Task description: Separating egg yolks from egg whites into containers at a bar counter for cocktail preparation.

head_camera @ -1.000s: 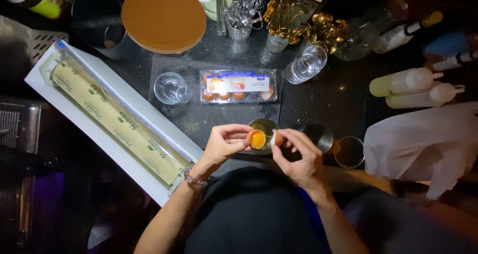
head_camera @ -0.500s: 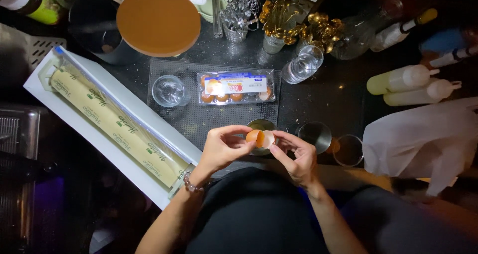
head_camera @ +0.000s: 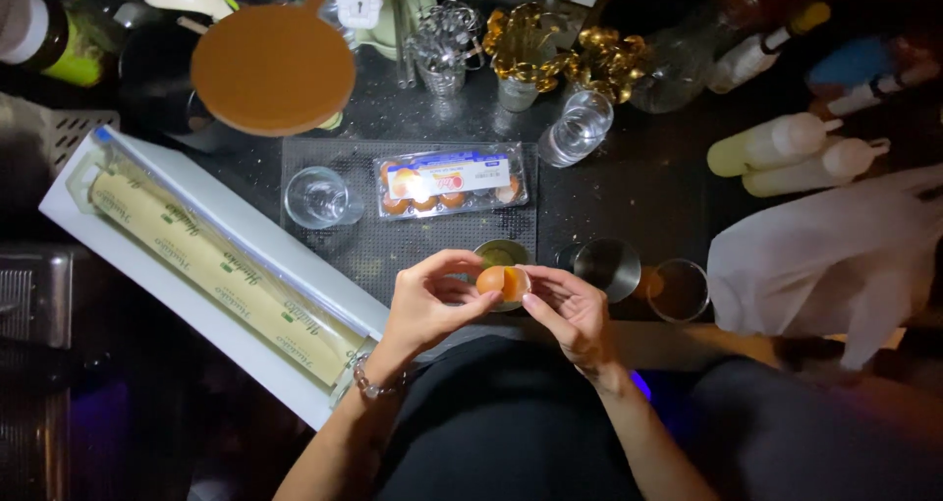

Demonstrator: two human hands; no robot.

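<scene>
Both of my hands hold a cracked brown egg over a small metal cup at the counter's near edge. My left hand grips the left half of the shell, my right hand the right half. The two shell halves sit close together, with orange yolk showing inside. Just beyond the cup lies a clear plastic egg carton holding several brown eggs.
A long white box with a roll of film lies diagonally at the left. A clear glass, two metal cups, squeeze bottles, a round brown board and a white plastic bag surround the work spot.
The shell halves, held apart a second ago with the yolk in the left one, have come together over the cup.
</scene>
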